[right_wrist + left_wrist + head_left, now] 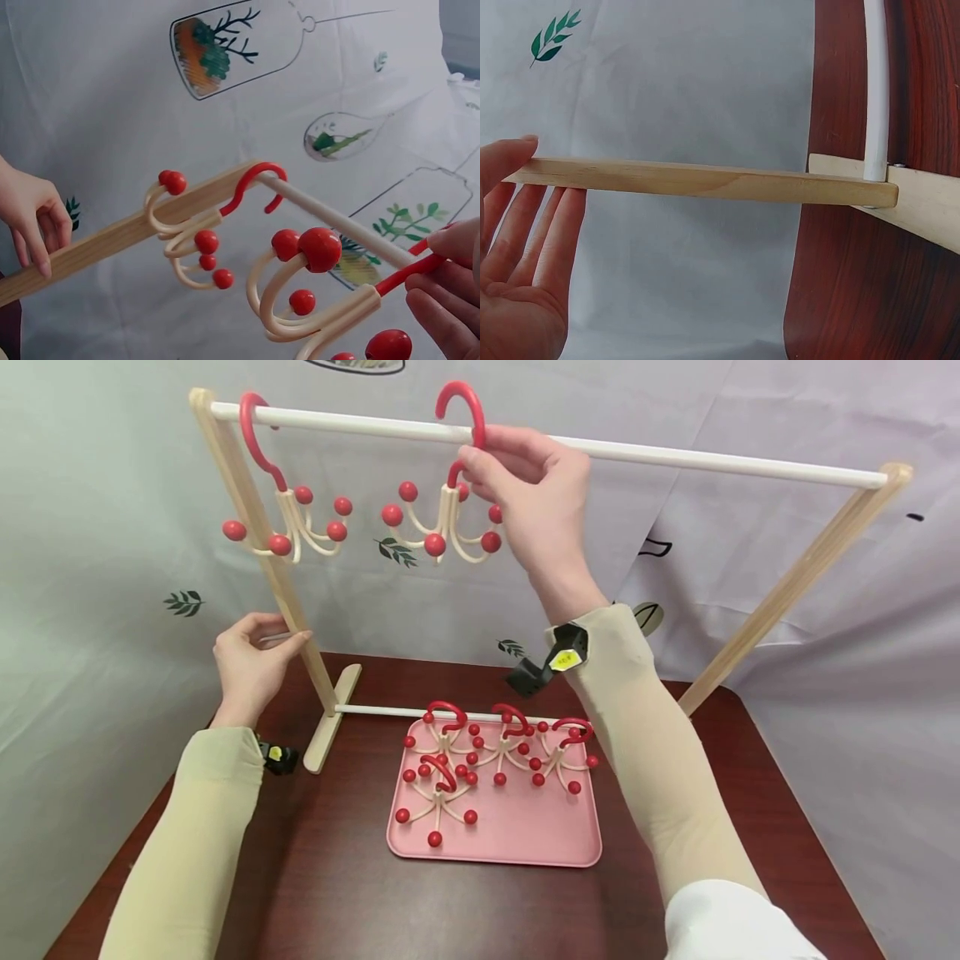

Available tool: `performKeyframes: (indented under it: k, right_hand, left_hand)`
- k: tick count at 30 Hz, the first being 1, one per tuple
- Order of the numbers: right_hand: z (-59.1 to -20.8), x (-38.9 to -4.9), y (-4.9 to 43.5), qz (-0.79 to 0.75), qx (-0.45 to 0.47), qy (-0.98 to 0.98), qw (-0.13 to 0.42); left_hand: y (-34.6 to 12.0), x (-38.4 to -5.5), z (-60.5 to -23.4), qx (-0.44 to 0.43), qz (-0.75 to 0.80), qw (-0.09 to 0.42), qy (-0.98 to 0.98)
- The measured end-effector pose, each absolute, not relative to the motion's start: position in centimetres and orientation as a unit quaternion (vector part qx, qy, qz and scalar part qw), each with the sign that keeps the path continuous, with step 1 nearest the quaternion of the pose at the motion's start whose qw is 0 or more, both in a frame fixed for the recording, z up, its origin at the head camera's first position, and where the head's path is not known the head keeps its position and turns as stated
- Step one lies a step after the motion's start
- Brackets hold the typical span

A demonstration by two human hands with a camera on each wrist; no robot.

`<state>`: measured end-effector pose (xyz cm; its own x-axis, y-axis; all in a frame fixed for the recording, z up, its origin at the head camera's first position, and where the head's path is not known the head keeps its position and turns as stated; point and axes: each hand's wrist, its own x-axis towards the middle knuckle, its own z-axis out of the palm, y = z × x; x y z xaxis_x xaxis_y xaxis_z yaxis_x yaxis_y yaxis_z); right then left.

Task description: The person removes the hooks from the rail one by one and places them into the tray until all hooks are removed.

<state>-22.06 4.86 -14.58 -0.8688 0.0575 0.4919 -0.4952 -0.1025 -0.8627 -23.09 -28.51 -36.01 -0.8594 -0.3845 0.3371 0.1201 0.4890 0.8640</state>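
Note:
My right hand (546,502) pinches the red hook of a cream hanger (448,514), whose curved arms end in red balls. That hook rises above the white rail (675,457); whether it bears on the rail I cannot tell. Further left, a matching hanger (287,510) hangs from the rail by its own red hook. With thumb and fingers on opposite sides, my left hand (251,664) grips the left wooden post (705,180) of the rack. In the right wrist view the fingers (450,247) hold the hook beside the rail.
Several similar hangers (504,747) lie on a pink tray (517,843) on the dark wooden table (337,877). The rack's right post (795,589) leans outward in view. A low white crossbar (382,711) runs behind the tray, and patterned cloth (480,602) hangs behind the rack.

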Motion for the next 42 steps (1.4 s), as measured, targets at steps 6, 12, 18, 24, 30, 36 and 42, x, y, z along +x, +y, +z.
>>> performKeyframes:
  k: [6,12,18,24,30,36,42]
  right_hand:
    - [-14.4,-21.2,6.3,0.733,0.190,-0.616,0.216]
    - [-15.0,-20.5,7.8,0.716,0.210,-0.625,0.232]
    - [-16.5,-19.3,9.0,0.687,0.209,-0.657,0.229]
    - [-19.3,-19.6,11.0,0.679,0.201,-0.671,0.220]
    - [-22.2,-19.5,13.0,0.674,0.201,-0.679,0.209]
    - [-25.4,-18.5,14.1,0.663,0.219,-0.689,0.193]
    - [-28.1,-16.4,15.0,0.642,0.218,-0.717,0.162]
  left_hand:
    - [-28.5,-22.9,-35.8,0.075,-0.500,0.254,-0.824]
    - [-28.4,-22.9,-35.6,0.074,-0.502,0.256,-0.823]
    - [-28.4,-22.9,-35.6,0.073,-0.503,0.258,-0.822]
    - [-28.4,-22.8,-35.8,0.072,-0.508,0.254,-0.820]
    - [-28.3,-22.6,-35.7,0.073,-0.508,0.252,-0.821]
    - [-28.4,-22.4,-35.7,0.072,-0.511,0.255,-0.818]
    - [-28.3,-22.4,-35.8,0.074,-0.517,0.251,-0.815]
